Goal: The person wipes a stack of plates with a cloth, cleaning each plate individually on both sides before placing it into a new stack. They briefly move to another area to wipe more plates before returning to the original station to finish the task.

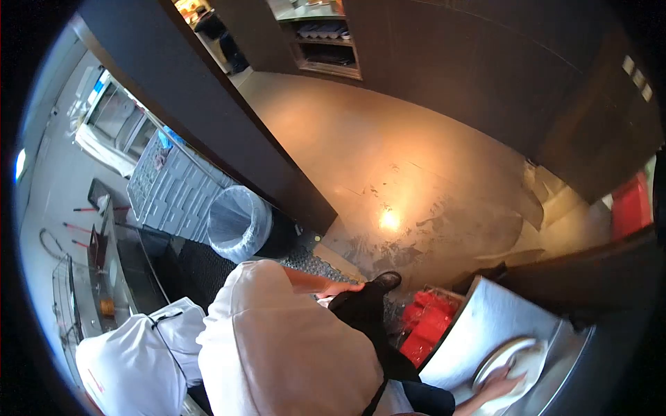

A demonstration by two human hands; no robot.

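Note:
My right hand (497, 384) lies over the rim of a white plate (533, 362), gripping it, with its fingers across the upper face. Another rim shows beneath, so there seem to be stacked plates. They are over a shiny metal surface (472, 322) at the lower right. My left hand (340, 288) rests low by a black-clad leg (371, 315), its fingers stretched out along the dark cloth. A small pale patch shows under that hand; I cannot make out what it is. A white sleeve and shirt (284, 340) fill the lower middle.
Red bundles (427, 322) sit beside the metal surface. A lined bin (239, 222) stands by a dark pillar (208, 90), near grey crates (170, 187). Another white garment (132, 357) is at lower left. The floor (374, 166) has dark wet marks. A person (218, 35) stands far off.

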